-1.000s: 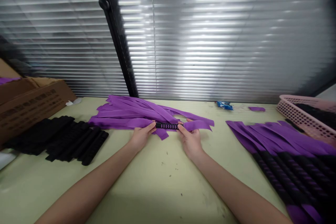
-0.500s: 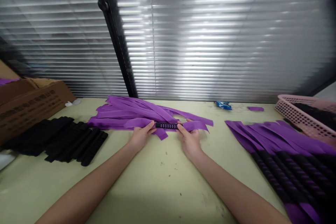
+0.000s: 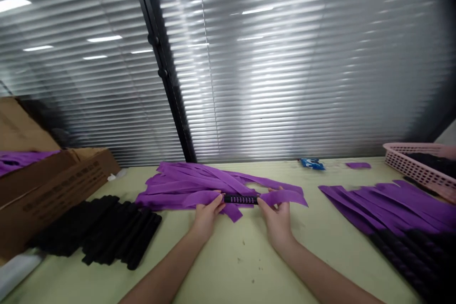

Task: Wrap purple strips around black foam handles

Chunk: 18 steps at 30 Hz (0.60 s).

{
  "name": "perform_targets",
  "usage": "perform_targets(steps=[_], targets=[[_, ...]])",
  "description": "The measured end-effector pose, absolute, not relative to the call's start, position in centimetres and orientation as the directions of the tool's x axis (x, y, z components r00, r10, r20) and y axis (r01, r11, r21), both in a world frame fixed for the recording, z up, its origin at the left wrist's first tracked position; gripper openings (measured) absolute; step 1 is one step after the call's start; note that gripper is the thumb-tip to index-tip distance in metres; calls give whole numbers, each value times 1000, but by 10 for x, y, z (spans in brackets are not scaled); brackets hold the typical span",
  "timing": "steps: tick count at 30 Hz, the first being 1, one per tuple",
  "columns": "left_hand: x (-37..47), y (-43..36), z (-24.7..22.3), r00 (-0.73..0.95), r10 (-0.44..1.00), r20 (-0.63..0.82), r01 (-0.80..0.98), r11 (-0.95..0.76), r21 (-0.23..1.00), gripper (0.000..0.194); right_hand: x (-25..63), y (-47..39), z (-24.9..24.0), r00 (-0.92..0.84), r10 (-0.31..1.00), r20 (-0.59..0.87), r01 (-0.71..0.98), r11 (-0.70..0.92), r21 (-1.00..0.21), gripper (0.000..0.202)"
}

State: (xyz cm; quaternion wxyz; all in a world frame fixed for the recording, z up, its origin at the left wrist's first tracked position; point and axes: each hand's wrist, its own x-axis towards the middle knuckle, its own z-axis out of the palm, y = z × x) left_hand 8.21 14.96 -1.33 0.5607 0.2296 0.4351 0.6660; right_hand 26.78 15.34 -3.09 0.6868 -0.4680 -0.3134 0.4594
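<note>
Both hands hold a short black sleeve (image 3: 242,199) with a row of purple slots, level above the pale table. A purple fabric strip (image 3: 291,196) sticks out past its right end, and purple fabric also shows at the left end. My left hand (image 3: 205,216) pinches the left end, fingers closed. My right hand (image 3: 279,222) pinches the right end between thumb and fingers. Just behind lies a heap of purple strips (image 3: 203,178). Left of my hands is a pile of plain black sleeves (image 3: 121,235). Purple strips with black sleeves on them (image 3: 388,206) lie at the right.
An open cardboard box (image 3: 67,185) with purple fabric inside stands at the left. A pink basket (image 3: 409,164) holding dark items is at the far right, with someone's hand (image 3: 447,152) apparently at its edge. A blue packet (image 3: 312,164) lies near the blinds (image 3: 285,80).
The view has tilted up and shifted left, so the table sits lower and further right in the picture. Both hands keep hold of the sleeve, with little change in grip.
</note>
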Motion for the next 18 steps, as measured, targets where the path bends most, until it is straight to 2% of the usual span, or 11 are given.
perform_targets(steps=[3, 6, 7, 9, 11, 13, 14, 16, 18], targets=[[84, 150, -12, -297, 936, -188, -552, -8, 834, 20, 277, 161, -30, 471, 881, 48, -253, 187, -949, 67], [85, 151, -13, -317, 934, -164, -539, -35, 841, 18, 286, 170, -30, 548, 827, 122, -162, 248, -955, 82], [85, 151, -15, -315, 938, -145, -529, -46, 847, 18, 288, 171, -30, 585, 791, 180, -81, 277, -957, 88], [85, 152, -18, -305, 946, -107, -509, -67, 858, 20, 290, 171, -31, 611, 692, 384, 189, 343, -920, 87], [85, 152, -21, -287, 954, -84, -498, -74, 864, 23, 289, 164, -31, 479, 605, 636, 502, 406, -764, 77], [86, 151, -21, -273, 960, -68, -490, -78, 868, 25, 284, 151, -30, 197, 553, 810, 727, 472, -499, 66], [87, 150, -20, -270, 961, -58, -484, -83, 871, 27, 280, 144, -29, 36, 543, 839, 793, 496, -354, 63], [89, 147, -17, -260, 965, -26, -464, -101, 880, 30, 272, 130, -25, -219, 557, 801, 847, 516, -127, 58], [93, 142, -14, -237, 972, 6, -437, -112, 892, 33, 265, 119, -20, -329, 630, 703, 864, 501, -45, 56]])
